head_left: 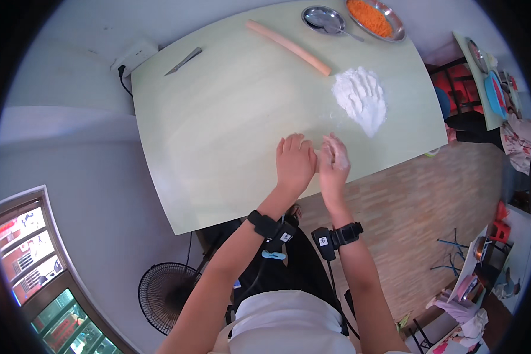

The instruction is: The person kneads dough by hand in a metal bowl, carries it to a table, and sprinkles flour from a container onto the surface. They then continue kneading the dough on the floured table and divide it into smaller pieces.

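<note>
My left hand [295,160] is at the front part of the pale green table [218,135], its back turned up and fingers bent down. Close beside it, my right hand [335,156] is turned on its side with curled fingers, and white powder coats its fingers and palm. A sliver of something pale shows between the hands, but my fingers hide most of it. Just beyond my right hand lies a heap of white powder, like flour [360,97], with finger-like grooves. A wooden rolling pin [289,47] rests slantwise behind it.
A knife [184,61] lies at the far left. At the far right are a metal bowl with a spoon [324,20] and a metal dish of shredded orange food [374,19]. A black fan [166,295] stands below left. Another person [484,127] is at a second table, right.
</note>
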{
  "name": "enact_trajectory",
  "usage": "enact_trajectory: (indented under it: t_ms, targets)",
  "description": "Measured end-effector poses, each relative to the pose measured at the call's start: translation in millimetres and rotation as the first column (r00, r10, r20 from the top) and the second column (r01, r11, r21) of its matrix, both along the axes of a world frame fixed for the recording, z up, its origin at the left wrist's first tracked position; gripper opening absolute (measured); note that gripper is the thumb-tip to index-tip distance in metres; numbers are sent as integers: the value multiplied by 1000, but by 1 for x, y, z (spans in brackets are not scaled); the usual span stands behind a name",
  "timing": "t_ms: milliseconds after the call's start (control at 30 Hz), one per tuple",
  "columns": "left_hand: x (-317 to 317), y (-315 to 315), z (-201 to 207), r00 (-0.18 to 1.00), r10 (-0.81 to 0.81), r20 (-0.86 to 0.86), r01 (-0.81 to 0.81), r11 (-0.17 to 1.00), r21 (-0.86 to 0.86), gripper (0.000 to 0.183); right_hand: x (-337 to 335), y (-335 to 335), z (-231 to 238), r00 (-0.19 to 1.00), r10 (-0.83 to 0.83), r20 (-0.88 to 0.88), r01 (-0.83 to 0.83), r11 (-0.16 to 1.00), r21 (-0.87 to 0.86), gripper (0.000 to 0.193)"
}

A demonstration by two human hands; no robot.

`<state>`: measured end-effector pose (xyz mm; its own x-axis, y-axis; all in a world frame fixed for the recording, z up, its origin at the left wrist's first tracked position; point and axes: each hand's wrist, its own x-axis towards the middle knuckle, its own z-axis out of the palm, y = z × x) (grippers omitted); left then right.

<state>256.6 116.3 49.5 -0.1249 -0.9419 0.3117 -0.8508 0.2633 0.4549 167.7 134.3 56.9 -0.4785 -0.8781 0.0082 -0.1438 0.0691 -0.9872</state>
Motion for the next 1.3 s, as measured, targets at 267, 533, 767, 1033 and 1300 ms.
enact_trajectory:
  t_ms: [267, 533, 767, 1033, 1300]
  targets:
    - [6, 15, -33, 916, -49, -399, 68, 997, 33, 18, 4, 3, -46, 812, 7, -584, -150, 969, -197, 9]
    - [10, -28, -35, 936, -62, -347, 102, 990, 100, 11, -11, -42, -41, 790, 155, -594, -229, 972, -51, 9]
    - [4, -41, -42, 897, -56, -438, 76, 997, 28, 13, -21, -66, -48, 805, 241, -542, -351, 930, -107, 17]
    - [7, -18, -36, 892, -36, -451, 34, 999, -13, 10, -31, -22, -8, 652, 164, -740, -441, 876, -195, 17]
    - [3, -19, -14, 920, -29, -392, 38, 999, 16, 9, -34, -39, -1, 813, 395, -428, -417, 908, 46, 23]
